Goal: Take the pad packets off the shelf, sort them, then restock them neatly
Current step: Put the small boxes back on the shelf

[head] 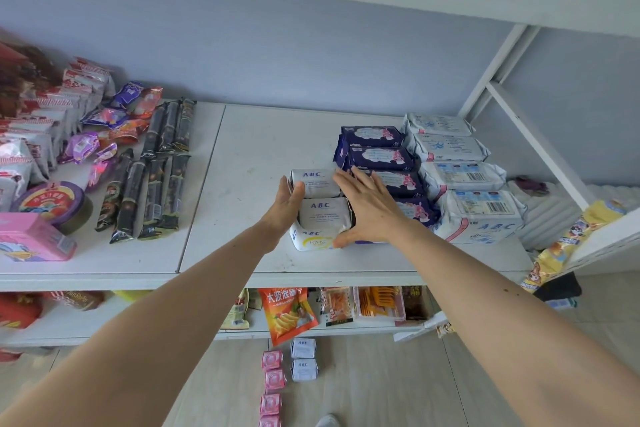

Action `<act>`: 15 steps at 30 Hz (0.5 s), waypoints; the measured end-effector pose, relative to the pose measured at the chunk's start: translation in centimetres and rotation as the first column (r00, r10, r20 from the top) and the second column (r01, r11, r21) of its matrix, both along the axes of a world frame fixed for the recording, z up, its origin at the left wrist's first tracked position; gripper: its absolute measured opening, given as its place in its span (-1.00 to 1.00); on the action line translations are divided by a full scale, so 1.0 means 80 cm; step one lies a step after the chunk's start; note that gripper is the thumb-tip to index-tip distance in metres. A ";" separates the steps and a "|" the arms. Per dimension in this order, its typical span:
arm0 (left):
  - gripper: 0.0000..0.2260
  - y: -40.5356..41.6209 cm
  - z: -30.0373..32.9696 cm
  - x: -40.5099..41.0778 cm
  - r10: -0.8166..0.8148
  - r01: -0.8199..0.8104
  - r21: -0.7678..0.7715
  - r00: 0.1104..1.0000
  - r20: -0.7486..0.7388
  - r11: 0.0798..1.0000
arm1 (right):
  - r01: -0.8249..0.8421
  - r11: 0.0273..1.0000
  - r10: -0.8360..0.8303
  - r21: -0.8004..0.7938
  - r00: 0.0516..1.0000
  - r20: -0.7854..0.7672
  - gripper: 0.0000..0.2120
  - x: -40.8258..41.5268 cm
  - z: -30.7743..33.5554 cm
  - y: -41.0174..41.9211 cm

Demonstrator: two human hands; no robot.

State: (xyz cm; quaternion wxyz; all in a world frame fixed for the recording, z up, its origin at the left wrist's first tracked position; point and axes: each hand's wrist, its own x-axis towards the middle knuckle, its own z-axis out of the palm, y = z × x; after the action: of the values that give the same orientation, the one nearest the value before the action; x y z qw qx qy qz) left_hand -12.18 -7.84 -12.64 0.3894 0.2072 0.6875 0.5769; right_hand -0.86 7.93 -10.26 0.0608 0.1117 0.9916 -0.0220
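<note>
Head view, looking down on a white shelf board (242,149) against a pale blue wall. Two bare arms reach in from below to a short column of small white ABC pad packets (323,215) near the middle of the board. The column runs front to back, away from the person; each packet lies flat with its long axis left to right and its printed ABC lettering upright toward the camera. The front packet (313,241) carries a yellow KMS mark.

The left hand (285,201) stands on edge against the column's left side, fingers straight and pressed together, thumb hooked over the corner of the rear packet (315,180). The right hand (367,208) lies flat along the column's right side, fingers straight and slightly spread, thumb touching the front packet's right end. The packets sit squeezed between the two palms.

Just right of that hand, a row of dark purple pad packets (375,149) also runs front to back, and beyond it a row of larger white-and-blue ABC packets (460,177), their long axes left to right.

On the wooden floor (381,385) below lie small pink packets (272,381) in a line and two small white ABC packets (303,359) beside them. Dark long snack wrappers (156,180) and assorted bright sweets occupy the shelf's left part.
</note>
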 end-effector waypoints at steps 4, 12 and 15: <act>-0.69 0.008 -0.002 -0.001 -0.001 0.001 -0.019 1.000 -0.028 1.000 | -0.035 0.999 0.035 -0.014 0.999 0.004 0.23 -0.004 0.000 -0.001; -0.48 0.021 -0.012 -0.007 -0.012 0.010 -0.070 1.000 -0.029 0.997 | -0.022 1.000 0.022 0.006 1.000 0.004 0.16 -0.003 -0.001 0.004; -0.49 0.017 0.001 -0.002 -0.019 0.015 -0.082 0.999 -0.044 0.997 | -0.026 1.000 0.025 0.009 1.000 0.012 0.17 -0.003 -0.001 0.002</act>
State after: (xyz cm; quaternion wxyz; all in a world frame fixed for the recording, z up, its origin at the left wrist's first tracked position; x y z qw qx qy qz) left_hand -12.34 -6.47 -12.56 0.3870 0.2096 0.7171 0.5404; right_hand -1.10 8.12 -10.34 0.0664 0.0995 0.9927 -0.0160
